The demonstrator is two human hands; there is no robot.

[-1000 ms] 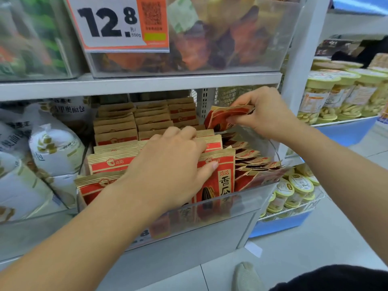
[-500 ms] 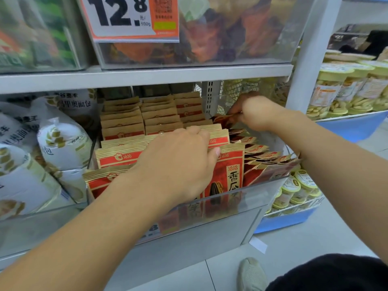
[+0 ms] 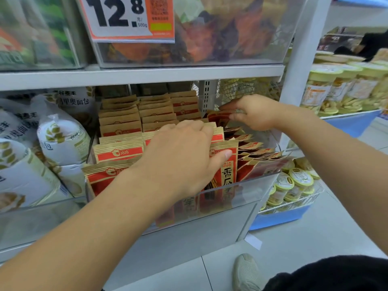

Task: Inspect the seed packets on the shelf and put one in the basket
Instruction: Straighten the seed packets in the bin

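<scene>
Rows of brown-and-red seed packets (image 3: 119, 153) stand upright in a clear plastic bin (image 3: 252, 192) on the lower shelf. My left hand (image 3: 180, 156) lies over the tops of the front-middle packets, its thumb against the front packet with large characters (image 3: 227, 173). My right hand (image 3: 252, 112) reaches to the back right of the bin and pinches a red packet (image 3: 218, 118) there. Flatter red packets (image 3: 256, 152) lean in a stack along the bin's right side. No basket is in view.
White bread bags (image 3: 60, 139) fill the bin to the left. An upper shelf (image 3: 147, 74) with a 12.8 price tag (image 3: 123, 17) overhangs the packets. Jars and cups (image 3: 294, 183) sit on blue racks to the right. My shoe (image 3: 245, 271) stands on the floor below.
My right hand went from holding a red packet raised to reaching down and back into the bin's rear right corner. My left hand stayed on the front packets.
</scene>
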